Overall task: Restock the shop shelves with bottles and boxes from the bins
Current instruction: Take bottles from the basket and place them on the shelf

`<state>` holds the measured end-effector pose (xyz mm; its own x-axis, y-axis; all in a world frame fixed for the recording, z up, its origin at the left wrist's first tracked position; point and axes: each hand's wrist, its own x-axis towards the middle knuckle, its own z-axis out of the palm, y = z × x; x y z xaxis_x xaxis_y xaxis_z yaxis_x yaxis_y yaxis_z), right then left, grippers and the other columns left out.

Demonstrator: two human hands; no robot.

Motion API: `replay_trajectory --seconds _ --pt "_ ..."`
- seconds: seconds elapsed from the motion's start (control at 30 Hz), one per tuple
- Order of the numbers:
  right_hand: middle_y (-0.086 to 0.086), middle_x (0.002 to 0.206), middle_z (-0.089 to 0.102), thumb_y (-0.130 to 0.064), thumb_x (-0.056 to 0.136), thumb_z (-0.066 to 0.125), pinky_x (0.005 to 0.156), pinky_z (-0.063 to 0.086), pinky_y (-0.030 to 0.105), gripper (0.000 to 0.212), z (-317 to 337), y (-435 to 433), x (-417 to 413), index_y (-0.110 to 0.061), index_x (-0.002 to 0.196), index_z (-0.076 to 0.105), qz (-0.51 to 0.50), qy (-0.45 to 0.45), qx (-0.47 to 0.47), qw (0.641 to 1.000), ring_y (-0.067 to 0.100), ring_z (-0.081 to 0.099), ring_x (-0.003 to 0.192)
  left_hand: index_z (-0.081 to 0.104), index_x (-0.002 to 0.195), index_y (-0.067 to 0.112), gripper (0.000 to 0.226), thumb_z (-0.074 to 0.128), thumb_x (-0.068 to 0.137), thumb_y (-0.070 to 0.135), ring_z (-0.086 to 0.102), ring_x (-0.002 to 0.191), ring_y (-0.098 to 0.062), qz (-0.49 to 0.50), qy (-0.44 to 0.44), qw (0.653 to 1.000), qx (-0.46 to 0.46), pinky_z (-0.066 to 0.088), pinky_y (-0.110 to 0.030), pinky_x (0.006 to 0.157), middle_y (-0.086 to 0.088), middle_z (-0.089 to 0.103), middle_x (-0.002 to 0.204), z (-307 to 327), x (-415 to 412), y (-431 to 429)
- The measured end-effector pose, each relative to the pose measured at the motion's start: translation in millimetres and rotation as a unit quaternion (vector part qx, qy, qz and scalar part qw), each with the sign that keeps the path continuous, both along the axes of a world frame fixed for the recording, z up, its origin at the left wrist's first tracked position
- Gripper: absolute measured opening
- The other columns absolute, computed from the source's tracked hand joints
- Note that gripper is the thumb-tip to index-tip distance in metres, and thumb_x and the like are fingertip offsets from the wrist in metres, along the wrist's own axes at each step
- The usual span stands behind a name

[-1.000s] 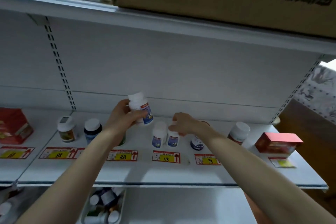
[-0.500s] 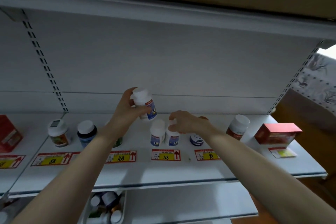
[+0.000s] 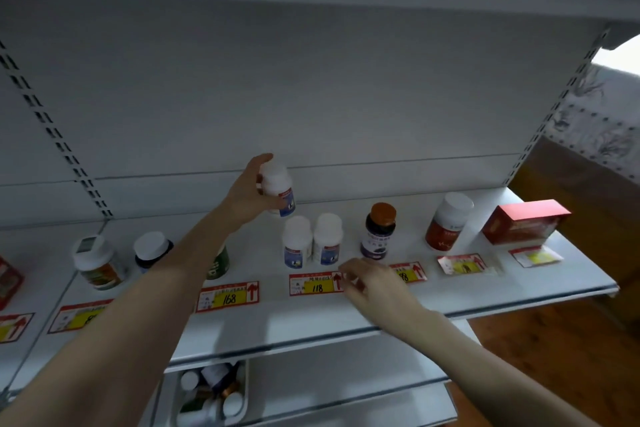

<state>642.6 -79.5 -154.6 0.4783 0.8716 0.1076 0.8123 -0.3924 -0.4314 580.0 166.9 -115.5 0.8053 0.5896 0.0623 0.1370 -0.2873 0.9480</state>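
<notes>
Mid-frame, the left hand [image 3: 247, 196] grips a white bottle [image 3: 277, 188] behind the matching pair [image 3: 311, 248], seemingly to deepen that row; the right hand [image 3: 375, 284] is relaxed and empty.

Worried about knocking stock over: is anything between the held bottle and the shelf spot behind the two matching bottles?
Nothing visible. The bottle in the left hand hangs over bare shelf behind the pair.
</notes>
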Motion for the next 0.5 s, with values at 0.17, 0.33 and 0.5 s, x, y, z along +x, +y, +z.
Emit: replay_trajectory --seconds 0.17,0.33,0.5 --pt "0.010 0.087 0.058 -0.017 0.091 0.044 0.062 0.041 0.033 0.019 -17 -3 -7 -0.005 0.095 0.059 0.019 -0.011 -0.032 0.999 0.027 0.055 0.077 0.038 0.131 0.018 0.072 0.070 0.072 -0.009 0.045 0.112 -0.023 -0.066 0.064 0.993 0.069 0.044 -0.033 0.087 -0.001 0.041 0.122 -12 6 9" --pt "0.007 0.102 0.059 -0.024 0.092 0.046 0.073 0.038 0.028 0.023 -25 -5 -16 -0.009 0.098 0.063 0.032 -0.026 -0.048 0.998 0.021 0.052 0.094 0.038 0.120 0.026 0.068 0.072 0.071 -0.008 0.045 0.114 -0.025 -0.101 0.079 0.990 0.060 0.046 -0.038 0.090 -0.002 0.042 0.122 -26 9 16" --pt "0.001 0.111 0.061 -0.030 0.090 0.051 0.086 0.039 0.024 0.025 -42 -13 -21 -0.014 0.101 0.067 0.024 -0.040 -0.029 0.998 0.017 0.050 0.107 0.037 0.120 0.027 0.065 0.072 0.074 -0.003 0.045 0.113 -0.024 -0.121 0.083 0.987 0.061 0.047 -0.037 0.088 -0.002 0.042 0.122 -34 10 16"
